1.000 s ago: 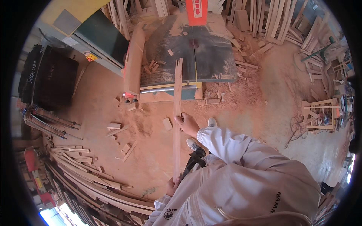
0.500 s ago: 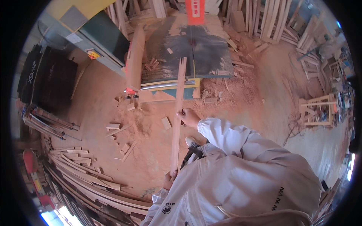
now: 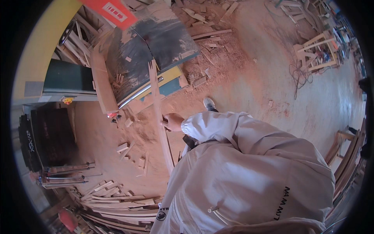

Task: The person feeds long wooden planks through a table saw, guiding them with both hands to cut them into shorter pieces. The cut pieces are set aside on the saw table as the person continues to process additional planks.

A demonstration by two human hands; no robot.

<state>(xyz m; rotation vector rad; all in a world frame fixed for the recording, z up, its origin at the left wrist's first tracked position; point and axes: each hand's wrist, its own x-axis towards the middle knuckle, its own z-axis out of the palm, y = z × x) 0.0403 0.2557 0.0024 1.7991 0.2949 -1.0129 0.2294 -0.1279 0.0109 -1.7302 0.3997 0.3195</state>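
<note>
My right hand (image 3: 172, 122) is closed around the edge of a long wooden strip (image 3: 156, 103), about midway along its visible length. The strip's far end is cut into pointed prongs and reaches the front edge of a dark, worn machine table (image 3: 171, 43) with a slot in its top. Toward my body the strip runs down to the jacket, which covers its near end. My left hand is out of sight behind the jacket.
A red guard (image 3: 111, 13) hangs over the machine table, with a wooden fence board (image 3: 102, 78) along its left side. Sawdust and offcuts (image 3: 200, 81) litter the floor. Stacked wood strips (image 3: 117, 204) lie at lower left; a wooden frame stand (image 3: 317, 52) is at right.
The view has swung, so the machine table now sits further left and tilted. My right hand still grips the strip. My left hand, visible earlier at the near end, is now hidden.
</note>
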